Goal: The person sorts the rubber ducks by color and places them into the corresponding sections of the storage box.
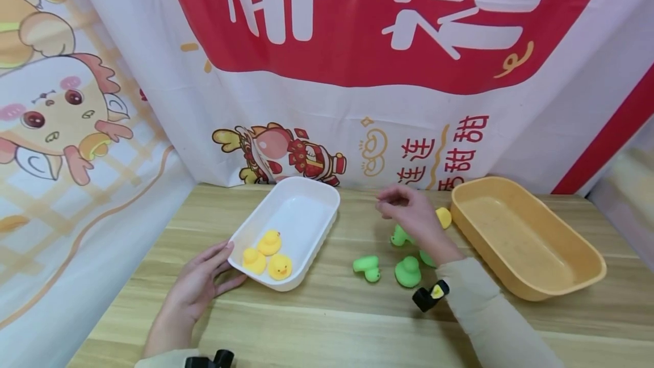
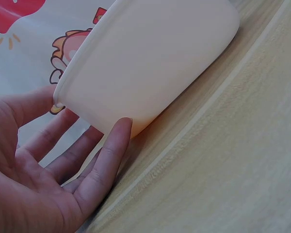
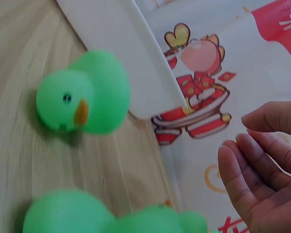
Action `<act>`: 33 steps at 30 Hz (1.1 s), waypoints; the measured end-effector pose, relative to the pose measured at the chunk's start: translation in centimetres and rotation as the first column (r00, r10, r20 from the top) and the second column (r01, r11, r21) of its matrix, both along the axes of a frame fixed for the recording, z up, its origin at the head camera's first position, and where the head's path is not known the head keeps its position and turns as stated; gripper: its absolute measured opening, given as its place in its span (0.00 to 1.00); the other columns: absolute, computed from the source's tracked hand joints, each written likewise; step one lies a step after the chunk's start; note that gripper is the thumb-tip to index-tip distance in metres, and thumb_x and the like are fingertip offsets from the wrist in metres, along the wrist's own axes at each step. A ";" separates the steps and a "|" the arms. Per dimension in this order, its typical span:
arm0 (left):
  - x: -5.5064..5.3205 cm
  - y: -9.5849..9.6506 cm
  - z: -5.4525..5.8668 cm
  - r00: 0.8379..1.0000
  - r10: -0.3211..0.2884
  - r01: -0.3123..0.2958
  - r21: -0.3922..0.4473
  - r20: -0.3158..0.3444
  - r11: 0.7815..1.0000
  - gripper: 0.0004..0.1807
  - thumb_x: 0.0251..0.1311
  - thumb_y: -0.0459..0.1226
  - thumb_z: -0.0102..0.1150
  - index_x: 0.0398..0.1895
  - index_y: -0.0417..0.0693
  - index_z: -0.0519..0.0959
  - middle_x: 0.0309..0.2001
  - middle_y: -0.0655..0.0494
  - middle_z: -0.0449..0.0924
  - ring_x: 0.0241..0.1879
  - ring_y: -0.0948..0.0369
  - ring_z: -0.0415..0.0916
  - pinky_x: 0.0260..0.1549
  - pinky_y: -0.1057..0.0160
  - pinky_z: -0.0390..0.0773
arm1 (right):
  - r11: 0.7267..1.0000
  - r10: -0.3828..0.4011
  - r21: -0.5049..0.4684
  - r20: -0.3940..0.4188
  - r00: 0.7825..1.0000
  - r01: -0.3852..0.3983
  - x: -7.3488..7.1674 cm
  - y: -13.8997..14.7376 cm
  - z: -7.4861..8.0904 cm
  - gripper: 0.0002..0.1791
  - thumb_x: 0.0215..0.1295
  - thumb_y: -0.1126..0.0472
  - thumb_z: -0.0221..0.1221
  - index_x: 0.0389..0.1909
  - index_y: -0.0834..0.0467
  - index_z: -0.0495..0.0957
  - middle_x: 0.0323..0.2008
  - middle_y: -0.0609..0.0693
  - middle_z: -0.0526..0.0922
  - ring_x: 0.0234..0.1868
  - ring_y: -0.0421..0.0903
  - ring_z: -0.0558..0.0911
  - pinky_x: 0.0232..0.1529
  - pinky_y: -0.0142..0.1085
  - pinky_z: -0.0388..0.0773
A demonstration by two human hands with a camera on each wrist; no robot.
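Note:
The left hand [image 1: 196, 283] holds the near left corner of a white plastic tub [image 1: 317, 226]. One digit lies at its rim and others touch the outer wall [image 2: 150, 63]. Inside the tub sit three yellow rubber ducks [image 1: 269, 242]. The right hand [image 1: 411, 212] hovers over the back of the table with nothing in it, its fingers loosely bent and apart from the thumb. Below and around it are several green rubber ducks [image 1: 407, 272], one lying tipped over [image 1: 367, 268]. A yellow toy [image 1: 443, 217] shows partly behind the right forearm.
A tan plastic tub [image 1: 521, 243] stands at the right of the wooden table [image 1: 306, 328]. A printed cloth [image 1: 352, 129] hangs along the back edge, and another patterned cloth [image 1: 66, 197] covers the left side.

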State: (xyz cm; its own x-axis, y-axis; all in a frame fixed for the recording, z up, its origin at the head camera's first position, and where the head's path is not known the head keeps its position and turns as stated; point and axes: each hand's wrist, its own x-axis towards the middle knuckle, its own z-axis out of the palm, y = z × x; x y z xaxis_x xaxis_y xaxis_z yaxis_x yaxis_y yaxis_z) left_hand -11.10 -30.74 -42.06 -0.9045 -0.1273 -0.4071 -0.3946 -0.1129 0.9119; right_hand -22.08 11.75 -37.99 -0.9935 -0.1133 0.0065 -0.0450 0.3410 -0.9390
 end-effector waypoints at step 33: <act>-0.1 0.0 0.1 1.000 0.006 -0.006 -0.005 0.008 1.000 0.37 0.76 0.53 0.64 0.80 0.50 0.66 0.53 0.69 0.85 0.56 0.64 0.83 0.60 0.53 0.88 | 0.966 -0.052 0.252 -0.044 0.998 0.061 -0.9 5.7 -2.4 0.21 0.67 0.68 0.67 0.61 0.62 0.82 0.59 0.63 0.84 0.57 0.60 0.87 0.62 0.53 0.86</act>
State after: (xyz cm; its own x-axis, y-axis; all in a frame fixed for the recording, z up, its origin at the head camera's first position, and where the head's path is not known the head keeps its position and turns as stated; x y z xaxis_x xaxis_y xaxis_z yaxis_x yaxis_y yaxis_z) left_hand -11.17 -30.71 -42.00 -0.9006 -0.1345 -0.4134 -0.4009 -0.1109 0.9094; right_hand -22.97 17.48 -40.34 -0.9980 -0.0597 0.0215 -0.0518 0.5704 -0.8198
